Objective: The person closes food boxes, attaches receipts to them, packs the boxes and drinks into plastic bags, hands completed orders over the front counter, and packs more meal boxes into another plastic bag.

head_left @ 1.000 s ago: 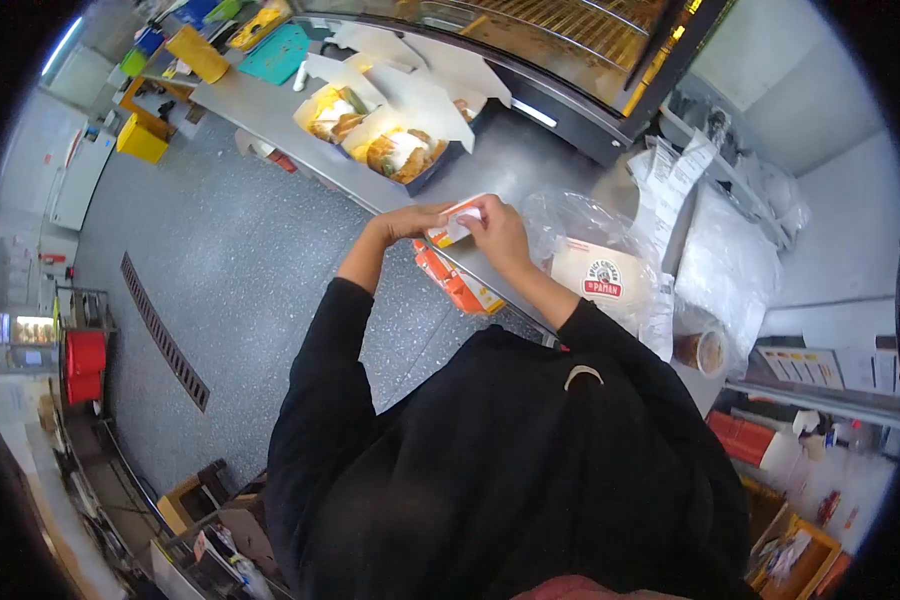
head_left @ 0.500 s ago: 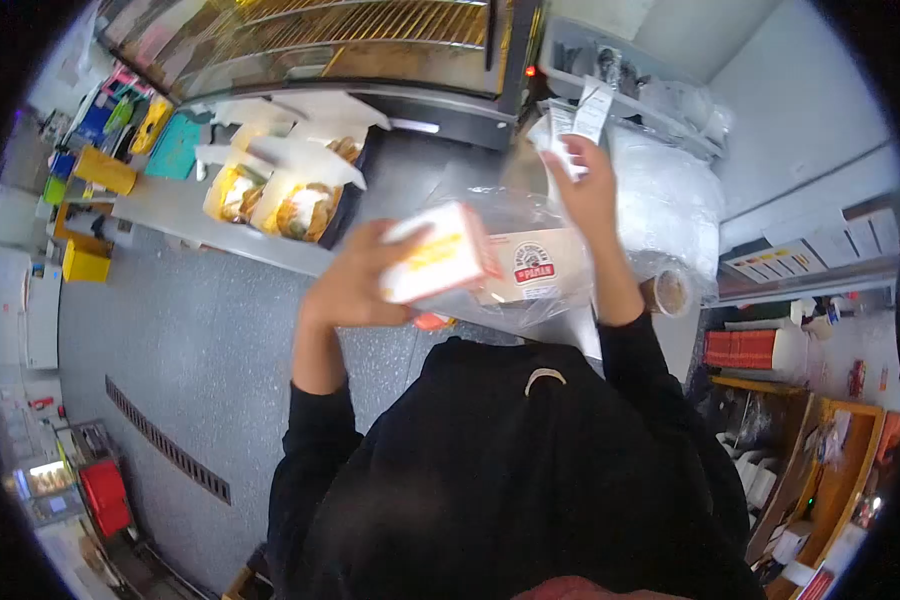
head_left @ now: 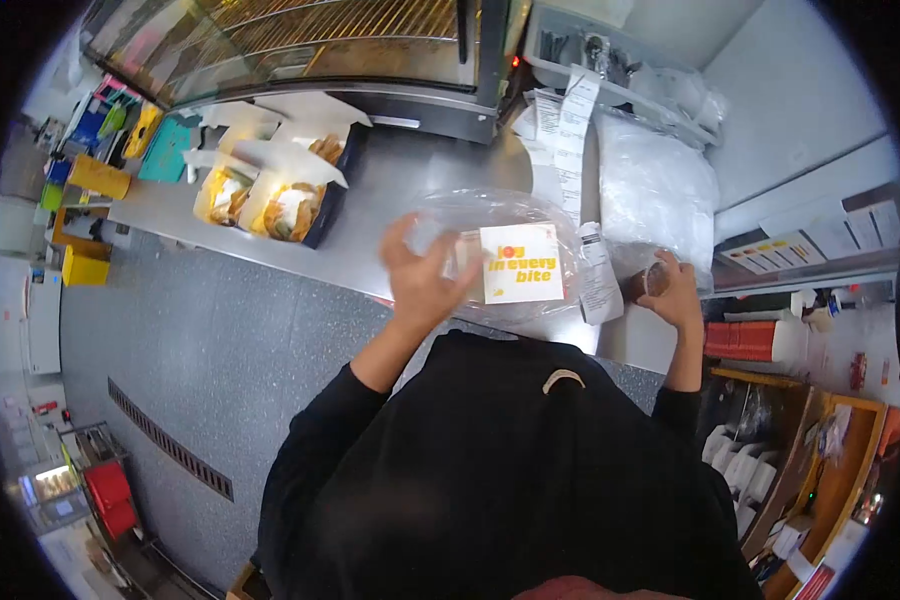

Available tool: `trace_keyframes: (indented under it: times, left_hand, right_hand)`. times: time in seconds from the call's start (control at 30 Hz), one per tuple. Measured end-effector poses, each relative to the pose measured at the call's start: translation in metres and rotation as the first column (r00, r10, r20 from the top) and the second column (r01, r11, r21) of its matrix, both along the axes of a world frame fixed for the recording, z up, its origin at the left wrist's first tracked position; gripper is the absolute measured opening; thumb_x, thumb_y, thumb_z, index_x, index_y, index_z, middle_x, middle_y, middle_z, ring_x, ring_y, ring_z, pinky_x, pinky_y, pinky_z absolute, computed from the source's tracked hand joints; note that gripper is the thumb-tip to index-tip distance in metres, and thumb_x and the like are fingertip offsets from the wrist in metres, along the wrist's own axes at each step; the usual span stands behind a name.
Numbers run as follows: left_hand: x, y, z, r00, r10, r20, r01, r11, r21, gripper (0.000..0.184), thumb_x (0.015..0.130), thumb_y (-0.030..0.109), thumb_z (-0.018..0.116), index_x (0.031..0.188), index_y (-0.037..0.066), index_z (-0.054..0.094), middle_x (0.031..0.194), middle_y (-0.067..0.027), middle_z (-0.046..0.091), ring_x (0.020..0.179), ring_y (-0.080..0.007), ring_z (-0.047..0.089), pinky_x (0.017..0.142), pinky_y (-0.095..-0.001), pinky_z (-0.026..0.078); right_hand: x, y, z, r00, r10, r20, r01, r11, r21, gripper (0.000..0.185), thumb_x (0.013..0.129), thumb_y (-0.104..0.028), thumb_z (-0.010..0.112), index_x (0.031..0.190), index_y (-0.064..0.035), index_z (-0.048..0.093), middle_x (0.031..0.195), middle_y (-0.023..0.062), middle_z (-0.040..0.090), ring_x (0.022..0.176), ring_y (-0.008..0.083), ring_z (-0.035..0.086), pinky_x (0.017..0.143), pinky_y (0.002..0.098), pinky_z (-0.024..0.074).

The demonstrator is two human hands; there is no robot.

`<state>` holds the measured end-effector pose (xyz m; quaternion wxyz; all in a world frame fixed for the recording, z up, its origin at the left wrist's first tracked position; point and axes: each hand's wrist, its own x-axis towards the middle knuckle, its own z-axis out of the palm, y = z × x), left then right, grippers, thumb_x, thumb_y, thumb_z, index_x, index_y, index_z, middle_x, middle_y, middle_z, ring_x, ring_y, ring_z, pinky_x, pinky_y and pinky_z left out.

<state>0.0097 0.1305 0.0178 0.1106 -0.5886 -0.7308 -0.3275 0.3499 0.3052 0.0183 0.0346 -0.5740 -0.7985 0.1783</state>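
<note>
A white square box point(head_left: 523, 263) with orange lettering sits in the open clear plastic bag point(head_left: 440, 207), over another box that it mostly covers. My left hand point(head_left: 425, 272) is just left of the white box with its fingers apart, and nothing shows in it. At the right, my right hand point(head_left: 673, 292) has its fingers round a lidded cup of brown contents point(head_left: 654, 281). Between the bag and the cup lies a printed receipt point(head_left: 598, 275) on the steel counter point(head_left: 400, 165).
Open food boxes point(head_left: 290, 212) stand on the counter at the left, below a glass-fronted cabinet point(head_left: 320, 50). Long receipts point(head_left: 571, 140) hang at the back. A stack of plastic bags point(head_left: 655, 180) lies at the right, beside a cutlery bin point(head_left: 550, 70).
The white box has gone from my left hand into the bag, and that hand has opened. My right hand has moved from the hanging receipts down to the cup. One receipt now lies beside the bag.
</note>
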Motion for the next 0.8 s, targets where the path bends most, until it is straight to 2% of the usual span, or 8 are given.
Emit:
trace_keyframes:
  times: [0.1, 0.2, 0.3, 0.4, 0.5, 0.57, 0.7, 0.8]
  left_hand:
    - [-0.013, -0.015, 0.001, 0.952, 0.294, -0.082, -0.304, 0.942, -0.143, 0.045, 0.064, 0.026, 0.068, 0.104, 0.012, 0.054, 0.116, -0.0267, 0.039, 0.110, -0.0391, 0.038, 0.081, -0.0450, 0.040]
    - [-0.034, -0.024, -0.023, 0.786, 0.292, 0.545, 0.029, 0.863, -0.505, 0.041, 0.065, 0.013, 0.060, 0.106, 0.012, 0.055, 0.109, -0.0263, 0.045, 0.096, -0.0348, 0.051, 0.077, -0.0405, 0.043]
    - [-0.046, -0.032, -0.020, 0.841, 0.222, 0.493, -0.017, 0.923, -0.385, 0.051, 0.064, 0.008, 0.052, 0.114, 0.009, 0.050, 0.104, -0.0271, 0.048, 0.086, -0.0344, 0.056, 0.076, -0.0366, 0.044]
    - [-0.049, -0.034, 0.011, 0.761, 0.183, 0.623, 0.049, 0.940, -0.336, 0.057, 0.064, 0.010, 0.052, 0.120, 0.003, 0.044, 0.109, -0.0278, 0.047, 0.096, -0.0360, 0.052, 0.084, -0.0374, 0.041]
    - [-0.058, -0.030, 0.016, 0.764, 0.099, 0.638, 0.143, 0.938, -0.317, 0.061, 0.063, 0.008, 0.052, 0.122, -0.001, 0.040, 0.112, -0.0239, 0.047, 0.100, -0.0307, 0.048, 0.085, -0.0330, 0.039]
    - [-0.060, -0.025, 0.025, 0.790, 0.090, 0.607, 0.148, 0.932, -0.330, 0.063, 0.063, 0.009, 0.052, 0.123, -0.004, 0.036, 0.117, -0.0254, 0.043, 0.108, -0.0334, 0.042, 0.090, -0.0335, 0.034]
    - [-0.064, -0.021, 0.028, 0.818, 0.040, 0.573, 0.185, 0.926, -0.328, 0.068, 0.064, 0.012, 0.053, 0.123, -0.012, 0.029, 0.124, -0.0327, 0.030, 0.118, -0.0430, 0.029, 0.100, -0.0379, 0.024]
    - [-0.059, -0.018, 0.046, 0.816, -0.020, 0.578, 0.210, 0.942, -0.263, 0.063, 0.066, 0.007, 0.048, 0.123, -0.012, 0.029, 0.126, -0.0321, 0.030, 0.119, -0.0435, 0.028, 0.102, -0.0397, 0.020]
  right_hand:
    - [-0.032, -0.020, 0.053, 0.999, 0.030, -0.034, -0.029, 0.999, 0.040, 0.077, 0.046, -0.020, 0.074, 0.117, -0.0189, 0.045, 0.101, 0.0188, 0.045, 0.097, 0.0363, 0.047, 0.082, 0.0406, 0.0420]
    - [-0.079, -0.040, 0.109, 0.934, 0.258, -0.248, -0.233, 0.964, 0.126, 0.074, 0.050, -0.018, 0.071, 0.118, -0.0153, 0.043, 0.097, 0.0170, 0.047, 0.094, 0.0331, 0.050, 0.080, 0.0375, 0.0425]
    - [-0.142, -0.054, 0.125, 0.735, 0.533, -0.420, -0.516, 0.841, 0.164, 0.082, 0.049, -0.015, 0.073, 0.121, -0.0065, 0.037, 0.103, 0.0150, 0.045, 0.096, 0.0292, 0.049, 0.083, 0.0348, 0.0405]
    - [-0.211, -0.071, 0.088, 0.607, 0.650, -0.458, -0.632, 0.743, 0.219, 0.078, 0.052, -0.023, 0.073, 0.119, -0.0055, 0.036, 0.110, 0.0208, 0.044, 0.103, 0.0328, 0.046, 0.087, 0.0377, 0.0383]
    - [-0.262, -0.086, 0.032, 0.577, 0.677, -0.457, -0.698, 0.699, 0.154, 0.075, 0.052, -0.019, 0.071, 0.116, -0.0032, 0.036, 0.102, 0.0221, 0.045, 0.095, 0.0382, 0.045, 0.083, 0.0414, 0.0384]
    - [-0.275, -0.096, 0.008, 0.603, 0.658, -0.450, -0.682, 0.719, 0.137, 0.079, 0.047, -0.018, 0.072, 0.116, -0.0050, 0.034, 0.101, 0.0210, 0.044, 0.095, 0.0403, 0.046, 0.081, 0.0443, 0.0408]
    - [-0.286, -0.099, -0.031, 0.594, 0.742, -0.310, -0.752, 0.649, 0.113, 0.072, 0.056, -0.015, 0.069, 0.118, -0.0063, 0.035, 0.101, 0.0204, 0.044, 0.095, 0.0387, 0.046, 0.081, 0.0443, 0.0388]
    - [-0.284, -0.096, -0.021, 0.562, 0.813, -0.154, -0.819, 0.572, 0.033, 0.066, 0.061, -0.019, 0.068, 0.118, -0.0080, 0.037, 0.110, 0.0191, 0.043, 0.101, 0.0373, 0.045, 0.083, 0.0454, 0.0380]
